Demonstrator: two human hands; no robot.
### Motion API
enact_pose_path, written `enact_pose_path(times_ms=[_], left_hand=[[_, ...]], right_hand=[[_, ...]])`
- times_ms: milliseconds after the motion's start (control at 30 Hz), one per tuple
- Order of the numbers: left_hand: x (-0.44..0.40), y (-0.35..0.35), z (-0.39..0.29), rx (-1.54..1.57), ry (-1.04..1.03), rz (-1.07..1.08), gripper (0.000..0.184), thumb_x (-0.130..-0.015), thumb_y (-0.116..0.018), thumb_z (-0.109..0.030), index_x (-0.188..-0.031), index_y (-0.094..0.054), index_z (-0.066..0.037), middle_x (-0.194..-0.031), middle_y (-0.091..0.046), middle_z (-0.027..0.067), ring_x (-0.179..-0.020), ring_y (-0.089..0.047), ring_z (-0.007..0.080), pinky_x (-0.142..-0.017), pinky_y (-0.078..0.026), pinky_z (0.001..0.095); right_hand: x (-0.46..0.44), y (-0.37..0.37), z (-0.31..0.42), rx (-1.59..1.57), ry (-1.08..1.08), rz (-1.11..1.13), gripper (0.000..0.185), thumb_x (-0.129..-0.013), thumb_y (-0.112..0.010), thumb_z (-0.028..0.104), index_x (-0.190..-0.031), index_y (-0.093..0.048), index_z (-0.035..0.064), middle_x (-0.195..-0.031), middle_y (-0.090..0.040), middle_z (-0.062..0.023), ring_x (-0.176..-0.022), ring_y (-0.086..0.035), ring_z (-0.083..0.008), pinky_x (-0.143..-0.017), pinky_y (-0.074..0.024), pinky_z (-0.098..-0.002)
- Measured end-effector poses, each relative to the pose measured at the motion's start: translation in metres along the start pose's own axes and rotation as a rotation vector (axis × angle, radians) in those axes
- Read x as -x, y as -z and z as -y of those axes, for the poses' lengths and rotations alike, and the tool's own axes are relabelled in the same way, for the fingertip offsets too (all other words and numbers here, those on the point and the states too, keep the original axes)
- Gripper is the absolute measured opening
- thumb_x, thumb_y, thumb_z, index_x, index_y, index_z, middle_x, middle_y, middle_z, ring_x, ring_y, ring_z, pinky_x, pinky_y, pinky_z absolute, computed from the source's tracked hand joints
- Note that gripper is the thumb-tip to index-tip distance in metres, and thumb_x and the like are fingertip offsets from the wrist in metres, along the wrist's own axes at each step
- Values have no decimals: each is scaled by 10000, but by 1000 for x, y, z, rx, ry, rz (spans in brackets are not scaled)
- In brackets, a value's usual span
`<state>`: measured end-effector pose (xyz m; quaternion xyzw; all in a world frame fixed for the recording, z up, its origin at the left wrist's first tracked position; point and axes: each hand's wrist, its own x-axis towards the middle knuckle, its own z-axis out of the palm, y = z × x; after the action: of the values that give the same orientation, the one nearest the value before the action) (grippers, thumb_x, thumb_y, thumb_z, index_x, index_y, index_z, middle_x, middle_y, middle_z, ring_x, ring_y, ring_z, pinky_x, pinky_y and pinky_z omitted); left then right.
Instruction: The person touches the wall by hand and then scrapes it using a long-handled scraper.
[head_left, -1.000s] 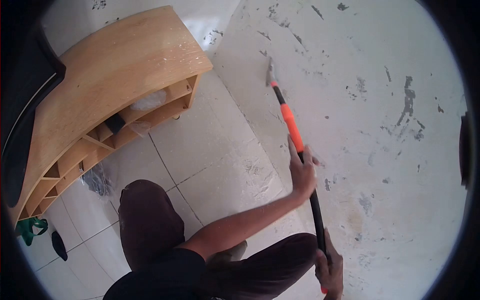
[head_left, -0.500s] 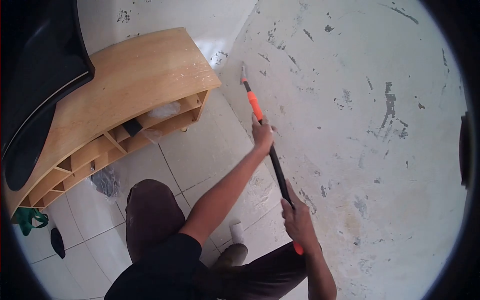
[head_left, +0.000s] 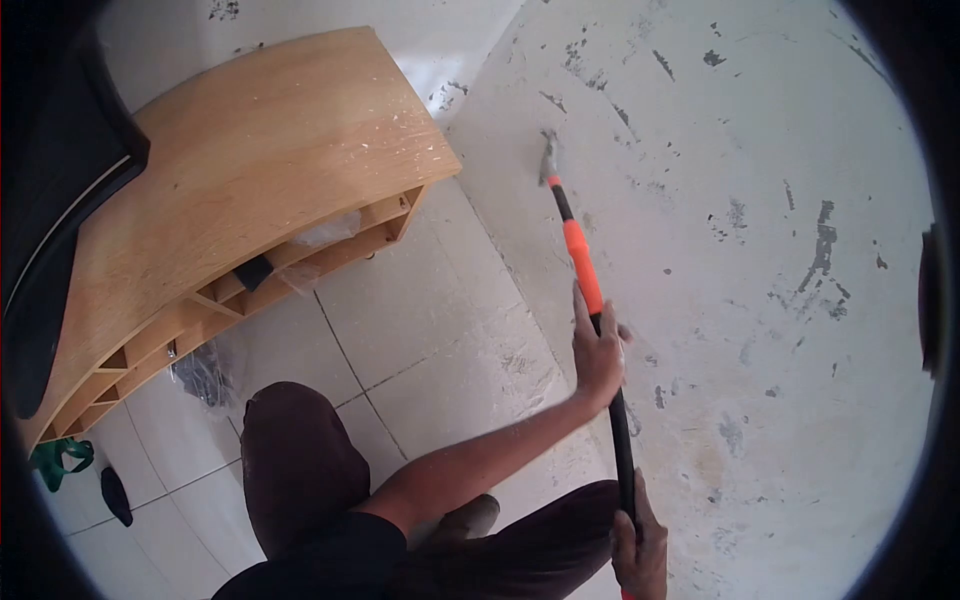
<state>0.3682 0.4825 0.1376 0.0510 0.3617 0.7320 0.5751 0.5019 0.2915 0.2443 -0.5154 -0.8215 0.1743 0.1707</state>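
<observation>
A long-handled scraper (head_left: 585, 275) with a black and orange handle slants across the patchy white wall (head_left: 740, 330). Its greyish head (head_left: 550, 158) is at the wall surface, slightly blurred. My left hand (head_left: 600, 362) wraps round the black shaft just below the orange sleeve, with the forefinger pointing along it. Lower down, near my right knee, my right hand (head_left: 640, 550) grips the bottom part of the handle. The handle's end is mostly hidden by that hand and the frame edge.
A curved wooden cabinet (head_left: 270, 130), flecked with white chips, stands to the left with a black object (head_left: 60, 270) over it. Plastic bags (head_left: 205, 370) and a green item (head_left: 62, 458) lie around its shelves. Pale tiles (head_left: 430, 330) cover the floor.
Both hands and the scraper have moved down toward my body and rightward in view. The scraper head is lower along the wall. The view has shifted slightly too; the grip stays the same.
</observation>
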Motion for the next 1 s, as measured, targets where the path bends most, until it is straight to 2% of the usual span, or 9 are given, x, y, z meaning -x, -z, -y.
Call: enact_pose_path(times_ms=[67, 267, 333, 433, 500, 567, 600, 833, 1000], left_hand=[[-29, 9, -3, 13, -54, -3, 584, -1096, -439, -278, -1606, -178, -162, -702, -564, 71, -381, -439, 95, -304, -356, 269], [-129, 52, -22, -93, -90, -98, 670, -1069, -484, -263, -1627, -137, -133, -732, -613, 99, -410, -498, 155, -313, -408, 310], [-153, 67, -27, -114, -109, -108, 668, -1067, -486, -258, -1625, -142, -134, -729, -617, 103, -398, -492, 157, -313, -406, 309], [-158, 69, -31, -110, -119, -94, 654, -1065, -483, -244, -1621, -157, -131, -732, -621, 105, -379, -481, 163, -310, -405, 315], [-144, 62, -29, -178, -116, -127, 533, -1077, -454, -244, -1559, -240, -167, -711, -604, 86, -408, -481, 126, -325, -408, 308], [-127, 45, -12, -196, -99, -133, 644, -1066, -479, -235, -1621, -170, -131, -744, -621, 110, -435, -522, 174, -345, -427, 328], [-118, 33, 4, -151, -146, -142, 629, -1069, -473, -251, -1612, -171, -152, -741, -617, 99, -427, -507, 163, -334, -418, 323], [39, -47, 27, 38, 69, -51, 670, -1089, -446, -278, -1632, -67, -178, -778, -600, 94, -417, -483, 142, -302, -391, 292], [81, -56, 31, 137, 128, 39, 681, -1102, -429, -264, -1636, -11, -194, -764, -571, 86, -389, -444, 102, -305, -386, 269]], right_hand=[[-29, 0, 33, -26, -532, 219, 543, -1036, -482, 98, -1557, -377, -9, -671, -514, -33, -630, -501, -105, -593, -440, -275], [-98, -58, 8, -118, -379, 254, 534, -1047, -504, 127, -1567, -396, 73, -655, -546, -167, -596, -541, -208, -633, -489, -372], [-113, -79, -2, -202, -281, 250, 551, -1053, -511, 114, -1587, -376, 108, -673, -446, 0, -607, -432, -105, -580, -427, -285], [-112, -92, -13, -218, -241, 220, 554, -1055, -528, 132, -1589, -379, 124, -686, -448, 5, -619, -435, -95, -582, -426, -280], [-103, -77, -11, -171, -252, 216, 546, -1058, -532, 141, -1584, -389, 123, -699, -449, 13, -627, -436, -89, -585, -427, -276], [-85, -54, -16, -206, -266, 216, 532, -1060, -527, 146, -1576, -404, 114, -707, -456, 13, -623, -437, -94, -594, -433, -279], [-74, -37, -15, -223, -324, 205, 523, -1042, -552, 149, -1549, -434, 91, -704, -533, -140, -628, -495, -168, -641, -476, -326], [30, 78, -14, -45, -514, 217, 525, -1034, -515, 115, -1544, -420, 32, -645, -532, -81, -611, -506, -126, -601, -455, -299], [58, 98, 12, -31, -607, 203, 544, -1085, -517, 318, -1565, -421, 81, -671, -432, 23, -555, -372, -68, -501, -328, -254]])
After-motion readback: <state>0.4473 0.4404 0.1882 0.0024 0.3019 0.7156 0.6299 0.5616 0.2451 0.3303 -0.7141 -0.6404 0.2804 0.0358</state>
